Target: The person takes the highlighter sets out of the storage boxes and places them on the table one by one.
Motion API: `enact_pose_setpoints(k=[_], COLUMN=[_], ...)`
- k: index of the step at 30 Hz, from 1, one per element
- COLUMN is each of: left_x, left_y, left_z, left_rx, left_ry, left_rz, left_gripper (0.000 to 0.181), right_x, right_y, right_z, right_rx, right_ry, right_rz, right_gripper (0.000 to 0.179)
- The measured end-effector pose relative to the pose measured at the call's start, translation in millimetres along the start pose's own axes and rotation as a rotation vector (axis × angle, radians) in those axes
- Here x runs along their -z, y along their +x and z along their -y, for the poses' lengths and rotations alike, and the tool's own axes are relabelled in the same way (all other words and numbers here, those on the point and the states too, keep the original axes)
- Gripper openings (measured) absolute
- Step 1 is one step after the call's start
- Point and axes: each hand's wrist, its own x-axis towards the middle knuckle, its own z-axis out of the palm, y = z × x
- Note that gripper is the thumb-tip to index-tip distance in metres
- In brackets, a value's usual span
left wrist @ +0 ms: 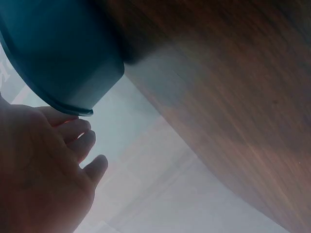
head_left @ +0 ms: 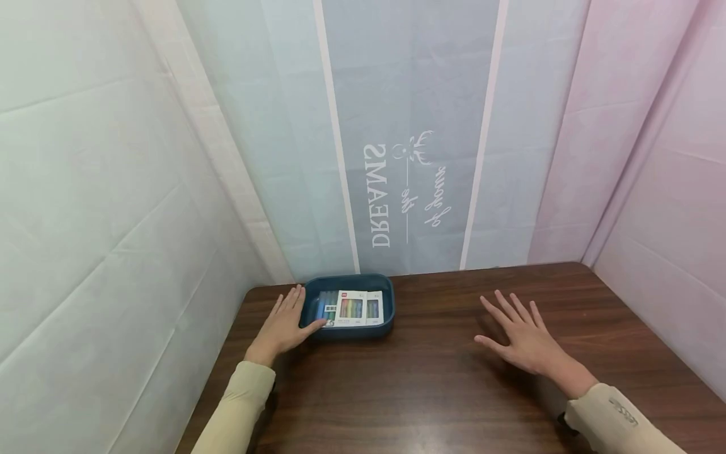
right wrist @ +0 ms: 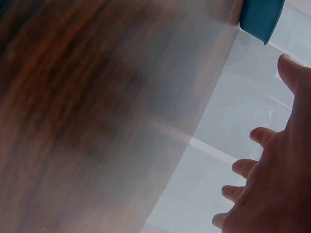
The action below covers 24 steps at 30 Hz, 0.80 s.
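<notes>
A dark blue plastic basket [head_left: 354,332] stands at the back left of the table. In it lie a white pack of coloured pens or sticks [head_left: 351,307], a similar pack [head_left: 374,309] half under it, and bluish items [head_left: 325,302] at the left. My left hand [head_left: 283,328] is at the basket's left end, fingers extended beside the wall, thumb reaching over the front rim. From the left wrist view, the hand's fingertips [left wrist: 85,127] are right at the rim of the basket [left wrist: 63,53]. My right hand [head_left: 527,343] is spread over the table's right side, holding nothing.
The brown wood-grain table [head_left: 420,391] meets a grey-blue curtain [head_left: 420,82] with white lettering at its back edge. Pale fabric walls [head_left: 102,239] rise on the left, and pinkish ones [head_left: 675,208] on the right.
</notes>
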Motion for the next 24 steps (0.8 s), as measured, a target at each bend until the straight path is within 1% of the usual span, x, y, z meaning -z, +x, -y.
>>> enact_pose_setpoints(k=[5, 9, 18, 24], left_x=[-2.3, -4.4, -0.8, -3.6], left_y=[0.9, 2.1, 3.8, 6.1], left_z=[2.1, 3.3, 2.2, 4.8], left_rx=[-0.005, -0.009, -0.021, -0.018], left_ry=[-0.024, -0.029, -0.064, -0.076], left_rz=[-0.005, 0.009, 0.027, 0.037], left_gripper=[0.113, 0.114, 0.113, 0.112], right_x=[-1.1, -1.8, -1.0, 0.0], right_y=[-0.3, -0.5, -0.9, -1.1], right_z=[-0.6, -1.1, 0.1, 0.9], right_rx=[-0.002, -0.004, -0.009, -0.019], right_ry=[0.001, 0.003, 0.009, 0.01], right_rz=[0.003, 0.008, 0.007, 0.018], right_gripper=[0.087, 0.086, 0.087, 0.089])
